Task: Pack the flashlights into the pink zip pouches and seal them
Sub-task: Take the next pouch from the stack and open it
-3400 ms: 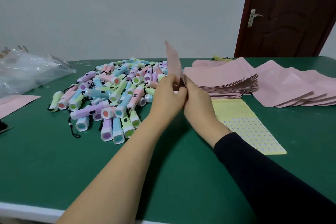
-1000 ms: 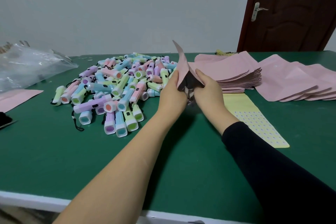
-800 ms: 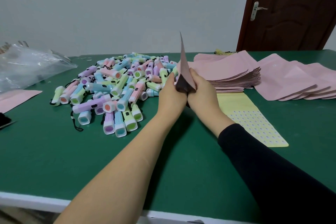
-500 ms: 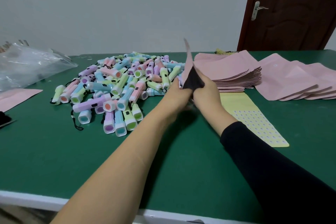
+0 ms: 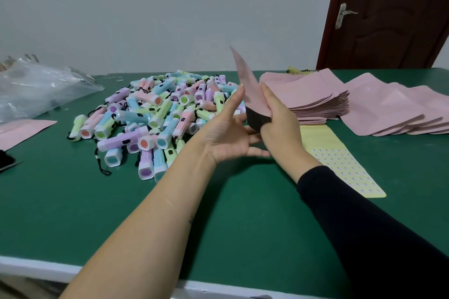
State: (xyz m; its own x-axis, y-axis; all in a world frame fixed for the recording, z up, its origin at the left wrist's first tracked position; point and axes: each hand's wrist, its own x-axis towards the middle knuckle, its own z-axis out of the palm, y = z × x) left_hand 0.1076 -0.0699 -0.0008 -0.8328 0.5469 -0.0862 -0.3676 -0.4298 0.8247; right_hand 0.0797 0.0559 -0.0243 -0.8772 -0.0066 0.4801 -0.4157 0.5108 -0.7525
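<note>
**Mia:** What is closest?

**Ben:** The green bench point(image 5: 73, 213). Two arms reach over it. The right arm has a black sleeve point(image 5: 364, 238). The left arm is bare.

**Mia:** What is the left hand doing?

**Ben:** The left hand point(image 5: 228, 133) is up off the bench with its palm showing. Its grip is spread, with straight fingers, and it holds nothing. Its top fingertip is just beside the pink pouch point(image 5: 250, 85).

**Mia:** And the right hand?

**Ben:** The right hand point(image 5: 277, 116) has its grip pinching that pouch at the low end. The mouth there gapes open and looks dark inside. The pouch stands up in the air, with one corner pointing high.

**Mia:** Where are the flashlights?

**Ben:** The flashlights point(image 5: 155, 114) lie in a big heap on the bench, left of the hands and a bit farther back. They are pink, blue, green and purple.

**Mia:** What else is there?

**Ben:** A yellow sticker sheet point(image 5: 340, 160) lies flat by the right wrist. Behind it sits a stack of pouches point(image 5: 313, 97), and more spread pouches point(image 5: 393, 109) lie to its right. A clear plastic bag point(image 5: 36, 89) is far left. At the back is a brown door point(image 5: 393, 19).
</note>
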